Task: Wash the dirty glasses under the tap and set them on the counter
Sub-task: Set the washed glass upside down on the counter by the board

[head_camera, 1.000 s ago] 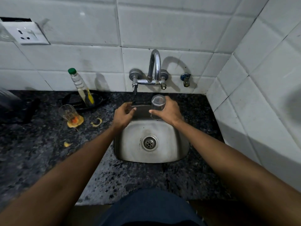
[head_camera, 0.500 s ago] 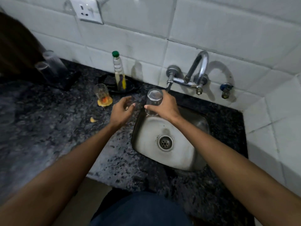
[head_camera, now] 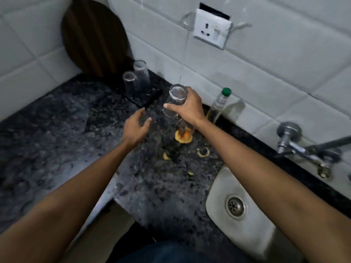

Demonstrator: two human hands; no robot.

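Right hand (head_camera: pixel 190 109) fingers wrapped around a clear glass (head_camera: pixel 174 100), held tilted above the counter (head_camera: pixel 57 130), left of the sink (head_camera: pixel 224 186). Left hand (head_camera: pixel 135 128) empty, fingers loosely spread, just beside it. Two glasses (head_camera: pixel 135 78) stand near the wall; a dirty glass (head_camera: pixel 183 132) sits under the right wrist.

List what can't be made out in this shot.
- Dirty glass, head view: right hand and held glass cover most of it.
- Tap: spout cut off by the right edge; running or not, unknown.
- Two glasses at the back: blurred; upright or inverted unclear.
- Sink: right arm covers part.
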